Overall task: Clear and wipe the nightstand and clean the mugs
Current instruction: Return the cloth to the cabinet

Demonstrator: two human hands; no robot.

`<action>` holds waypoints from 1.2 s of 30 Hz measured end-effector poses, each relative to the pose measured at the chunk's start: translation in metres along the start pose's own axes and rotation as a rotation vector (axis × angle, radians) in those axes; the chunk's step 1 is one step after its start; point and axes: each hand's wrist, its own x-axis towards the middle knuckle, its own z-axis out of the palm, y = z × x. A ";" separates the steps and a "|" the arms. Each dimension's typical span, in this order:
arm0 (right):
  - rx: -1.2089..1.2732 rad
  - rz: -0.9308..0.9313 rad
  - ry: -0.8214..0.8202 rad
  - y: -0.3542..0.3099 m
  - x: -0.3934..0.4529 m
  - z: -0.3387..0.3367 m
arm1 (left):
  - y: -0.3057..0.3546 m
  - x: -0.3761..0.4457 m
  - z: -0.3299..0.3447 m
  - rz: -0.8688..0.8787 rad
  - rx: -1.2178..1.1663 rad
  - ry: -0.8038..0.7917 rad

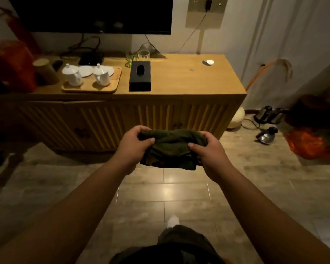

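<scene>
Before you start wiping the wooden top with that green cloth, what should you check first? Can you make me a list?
1. Cloth held: ok, left hand and right hand both grip it.
2. Cloth at the cabinet top: not ok, it is in front, over the floor.
3. Top cleared: not ok, tray with two lidded mugs, tissue box and glass stand there.
4. Bare right part: ok, but a small white object lies there.
5. Cloth damp: cannot tell.

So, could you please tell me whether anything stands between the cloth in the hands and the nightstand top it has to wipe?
No. The cloth, gripped by the left hand and right hand, has open air before the nightstand. On top, the tissue box and mug tray cover parts.
</scene>
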 end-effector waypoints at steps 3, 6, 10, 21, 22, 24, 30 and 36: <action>-0.031 -0.010 -0.039 -0.036 0.075 -0.011 | 0.030 0.065 0.013 -0.002 0.000 0.047; -0.146 -0.059 -0.043 -0.062 0.141 -0.015 | 0.049 0.124 0.021 0.030 0.057 0.086; -0.329 -0.154 0.013 -0.077 0.229 -0.011 | 0.058 0.212 0.027 0.036 0.087 0.119; -0.434 -0.053 0.155 -0.063 0.470 0.020 | 0.054 0.486 0.021 0.000 0.350 0.012; -0.426 -0.033 0.169 -0.062 0.484 0.021 | 0.053 0.502 0.022 -0.013 0.365 -0.004; -0.415 -0.005 0.181 -0.060 0.508 0.023 | 0.051 0.531 0.026 -0.039 0.383 -0.023; -0.426 0.075 0.194 -0.049 0.585 0.020 | 0.036 0.608 0.041 -0.123 0.391 -0.032; -0.425 0.143 0.177 -0.028 0.635 0.014 | 0.014 0.648 0.059 -0.215 0.375 0.010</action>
